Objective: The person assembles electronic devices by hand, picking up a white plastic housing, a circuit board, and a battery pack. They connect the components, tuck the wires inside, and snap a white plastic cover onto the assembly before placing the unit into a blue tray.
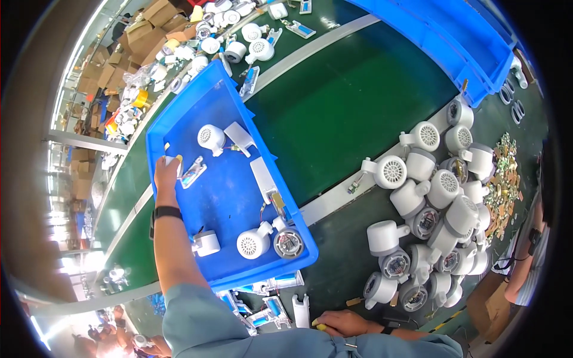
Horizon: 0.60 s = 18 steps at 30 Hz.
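My left hand [167,176] reaches over the left side of a blue plastic bin [221,277], its fingers closed on a small white plastic part [173,165] that they partly hide. Beside it in the bin lies a white piece with a blue battery [193,172]. White round fan heads [211,138] with wires and white handle shells [262,179] are also in the bin. My right hand [343,323] rests palm down on the bench with yellow covers on its fingertips. Nothing shows in it, and a white handle shell [301,311] stands just left of its fingers.
Many white fan heads [443,189] are heaped on the bench at right, beside a pile of small circuit boards [504,185]. Another blue bin [453,42] stands at the far right. A green conveyor belt [352,101] runs behind. A co-worker's arm [525,262] shows at the right edge.
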Available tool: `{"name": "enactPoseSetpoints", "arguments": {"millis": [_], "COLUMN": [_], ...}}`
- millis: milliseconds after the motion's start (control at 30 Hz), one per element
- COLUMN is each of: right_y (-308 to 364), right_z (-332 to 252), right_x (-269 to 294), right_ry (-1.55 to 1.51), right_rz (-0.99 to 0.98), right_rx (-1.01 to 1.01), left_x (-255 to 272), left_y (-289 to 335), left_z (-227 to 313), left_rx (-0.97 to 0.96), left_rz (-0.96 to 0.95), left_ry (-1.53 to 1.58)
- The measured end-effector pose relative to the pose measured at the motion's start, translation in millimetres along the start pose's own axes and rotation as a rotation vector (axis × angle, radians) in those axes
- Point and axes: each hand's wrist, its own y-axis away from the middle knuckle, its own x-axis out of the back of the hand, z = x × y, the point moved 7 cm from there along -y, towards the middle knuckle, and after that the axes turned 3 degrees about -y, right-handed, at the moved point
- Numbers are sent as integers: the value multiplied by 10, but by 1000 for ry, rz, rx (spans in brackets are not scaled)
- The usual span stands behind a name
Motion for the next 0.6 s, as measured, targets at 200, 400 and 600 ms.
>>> {"name": "enactPoseSetpoints", "arguments": {"millis": [200,400,600], "right_y": [56,120,282], "right_z": [-16,120,-581], "right_x": [-7,-64,104], "right_ry": [8,-106,-181], "right_rz": [55,158,276], "right_rx": [30,-63,327], "left_x": [915,1620,1119], "left_y": [1319,2865,4493], "left_z": [469,955,897], "left_rx": [-92,-339,-367], "left_rz": [-158,-380,-792], "left_ry": [703,972,1134]}}
